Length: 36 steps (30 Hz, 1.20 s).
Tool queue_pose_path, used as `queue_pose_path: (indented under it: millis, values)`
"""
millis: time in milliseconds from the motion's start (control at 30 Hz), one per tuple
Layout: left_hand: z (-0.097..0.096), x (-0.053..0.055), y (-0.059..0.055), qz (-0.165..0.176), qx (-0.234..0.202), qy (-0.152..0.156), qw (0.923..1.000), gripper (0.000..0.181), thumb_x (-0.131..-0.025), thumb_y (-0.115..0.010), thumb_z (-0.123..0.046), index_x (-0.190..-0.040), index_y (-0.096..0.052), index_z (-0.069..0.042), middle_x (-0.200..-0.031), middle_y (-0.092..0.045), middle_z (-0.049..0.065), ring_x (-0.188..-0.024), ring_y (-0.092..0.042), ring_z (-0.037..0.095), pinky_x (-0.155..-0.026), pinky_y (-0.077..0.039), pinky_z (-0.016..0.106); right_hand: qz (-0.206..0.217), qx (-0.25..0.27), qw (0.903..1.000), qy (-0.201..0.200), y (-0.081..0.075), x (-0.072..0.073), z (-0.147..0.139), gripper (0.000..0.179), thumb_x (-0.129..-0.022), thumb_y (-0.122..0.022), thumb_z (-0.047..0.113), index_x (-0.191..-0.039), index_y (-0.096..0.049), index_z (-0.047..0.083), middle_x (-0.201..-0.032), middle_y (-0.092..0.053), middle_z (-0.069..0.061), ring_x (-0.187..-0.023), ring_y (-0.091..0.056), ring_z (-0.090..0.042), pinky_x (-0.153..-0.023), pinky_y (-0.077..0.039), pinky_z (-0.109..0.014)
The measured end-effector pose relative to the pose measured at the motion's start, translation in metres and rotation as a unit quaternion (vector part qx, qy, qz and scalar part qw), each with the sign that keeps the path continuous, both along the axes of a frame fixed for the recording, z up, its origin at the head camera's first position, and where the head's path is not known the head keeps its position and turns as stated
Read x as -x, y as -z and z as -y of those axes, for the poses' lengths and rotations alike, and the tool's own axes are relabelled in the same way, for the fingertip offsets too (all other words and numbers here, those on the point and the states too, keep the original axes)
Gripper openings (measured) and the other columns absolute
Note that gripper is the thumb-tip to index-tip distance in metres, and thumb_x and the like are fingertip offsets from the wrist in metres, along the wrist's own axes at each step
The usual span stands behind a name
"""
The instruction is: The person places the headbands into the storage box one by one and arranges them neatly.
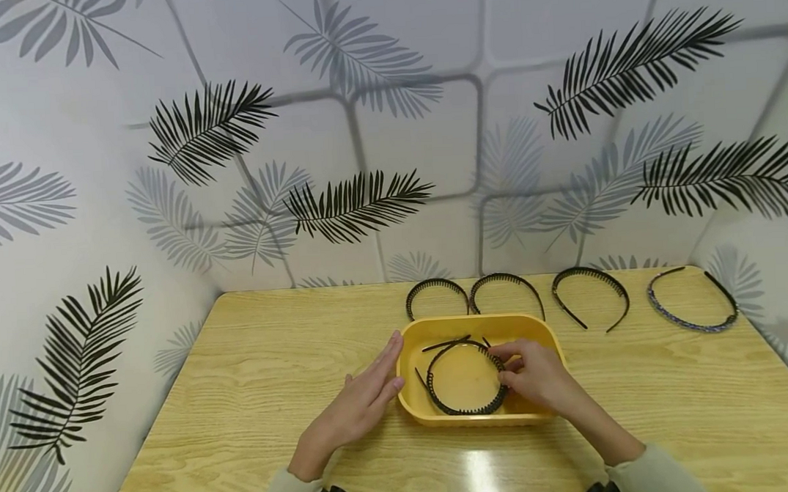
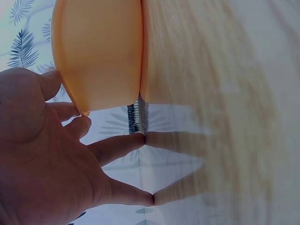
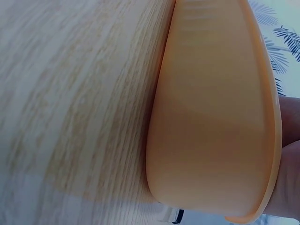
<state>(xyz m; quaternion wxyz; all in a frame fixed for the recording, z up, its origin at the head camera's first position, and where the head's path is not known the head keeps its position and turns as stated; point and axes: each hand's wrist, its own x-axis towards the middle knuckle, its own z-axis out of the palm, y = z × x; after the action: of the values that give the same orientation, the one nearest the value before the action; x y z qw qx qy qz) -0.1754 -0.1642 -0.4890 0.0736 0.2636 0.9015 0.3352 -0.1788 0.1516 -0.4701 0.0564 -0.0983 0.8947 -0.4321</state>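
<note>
A yellow plastic bin (image 1: 481,420) stands on the table, with dark toothed headbands inside it. My right hand (image 1: 534,372) reaches over its right end and pinches the right side of a black headband (image 1: 431,384), which looks like a ring from above. Loose ends of at least one more headband (image 1: 446,343) show behind that one. At the bin's left end, my left hand (image 1: 358,409) touches the rim with extended fingers. Its lower fingers are spread and meet the tabletop in the left wrist view. The right fingertips are hidden by the bin wall in the right wrist view.
Behind the bin lie two black toothed headbands (image 1: 435,281) (image 1: 504,276) side by side, partly covered by its rim. Farther right are another black headband (image 1: 589,270) and a blue-patterned headband (image 1: 691,326). A leaf-patterned wall (image 1: 420,237) borders the wooden table (image 1: 273,354).
</note>
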Motion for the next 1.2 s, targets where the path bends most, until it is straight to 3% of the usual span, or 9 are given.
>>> queue_pose_path:
  millis: [467,667,900,1200]
  values:
    - [0.0,0.0,0.0,0.0,-0.001,-0.003,1.0,0.063,-0.113,-0.04,-0.032,-0.167,-0.009,-0.022,-0.171,-0.004,-0.007,-0.155,-0.018,0.027,-0.1,-0.012,0.089,-0.025,-0.018,0.9995,-0.002,-0.001,0.0,0.0,0.037,-0.086,-0.076,-0.003,-0.122,-0.072,-0.005,-0.117,-0.065,-0.022,-0.094,-0.071,-0.031,-0.065,-0.056,-0.03]
    - [0.0,0.0,0.0,-0.002,-0.002,-0.002,1.0,0.063,-0.113,-0.04,-0.032,-0.167,-0.009,-0.022,-0.171,-0.004,-0.007,-0.155,-0.018,0.027,-0.1,-0.012,0.089,-0.007,0.014,0.9998,0.011,-0.003,-0.004,-0.001,0.038,-0.089,-0.072,-0.006,-0.127,-0.069,-0.005,-0.117,-0.063,-0.022,-0.097,-0.068,-0.031,-0.062,-0.057,-0.028]
    - [0.001,-0.001,0.0,0.0,-0.003,-0.001,1.0,0.063,-0.113,-0.04,-0.031,-0.167,-0.009,-0.022,-0.171,-0.005,-0.006,-0.154,-0.019,0.029,-0.099,-0.011,0.089,-0.022,0.027,0.9992,0.021,-0.008,-0.005,-0.008,0.036,-0.091,-0.069,-0.003,-0.128,-0.07,-0.001,-0.118,-0.066,-0.019,-0.096,-0.07,-0.028,-0.059,-0.055,-0.027]
    - [0.001,0.0,0.0,0.001,-0.005,0.0,1.0,0.063,-0.113,-0.04,-0.031,-0.167,-0.008,-0.021,-0.171,-0.004,-0.006,-0.154,-0.019,0.029,-0.099,-0.011,0.089,-0.032,0.117,0.9926,0.009,-0.016,-0.008,-0.024,0.036,-0.093,-0.069,-0.006,-0.128,-0.066,-0.006,-0.124,-0.064,-0.028,-0.093,-0.071,-0.032,-0.068,-0.062,-0.033]
